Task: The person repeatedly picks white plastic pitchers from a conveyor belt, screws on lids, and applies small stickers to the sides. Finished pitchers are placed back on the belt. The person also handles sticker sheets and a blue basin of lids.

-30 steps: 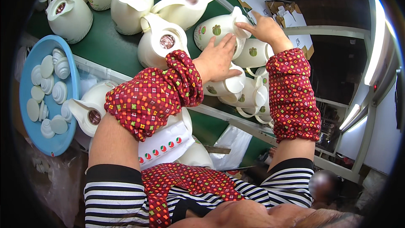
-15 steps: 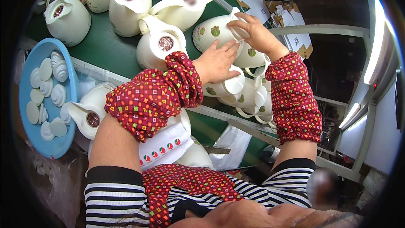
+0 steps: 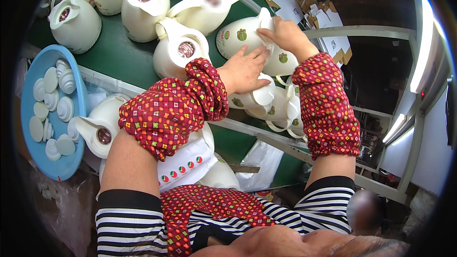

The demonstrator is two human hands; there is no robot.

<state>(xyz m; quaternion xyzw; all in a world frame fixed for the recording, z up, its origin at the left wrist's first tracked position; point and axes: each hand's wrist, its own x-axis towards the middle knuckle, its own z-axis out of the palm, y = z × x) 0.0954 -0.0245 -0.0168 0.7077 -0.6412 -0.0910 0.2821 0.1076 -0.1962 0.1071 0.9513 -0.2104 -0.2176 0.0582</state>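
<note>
A cream thermos jug (image 3: 232,41) with green and pink prints lies on its side, its mouth end toward the right. My left hand (image 3: 244,70) is spread flat, palm down, with its fingertips against the lower side of that jug near the neck. My right hand (image 3: 288,37) has its fingers bent around the rim at the mouth end, the thumb on the near side; the fingertips are partly hidden. More jugs (image 3: 282,102) lie stacked on their sides under and to the right of my left hand. Another jug (image 3: 180,50) stands upright to the left, its pinkish mirrored opening showing.
At left, a blue basin (image 3: 82,83) contains several white threaded stoppers (image 3: 65,108). A sheet with round red and green stickers (image 3: 181,169) lies close to my body. Several upright jugs (image 3: 145,7) fill the far left of the green table (image 3: 116,50). Cardboard pieces (image 3: 328,16) sit beyond the right side.
My right hand has shifted slightly left and curled more around the jug's rim, its forearm swinging left. My left hand stays nearly still.
</note>
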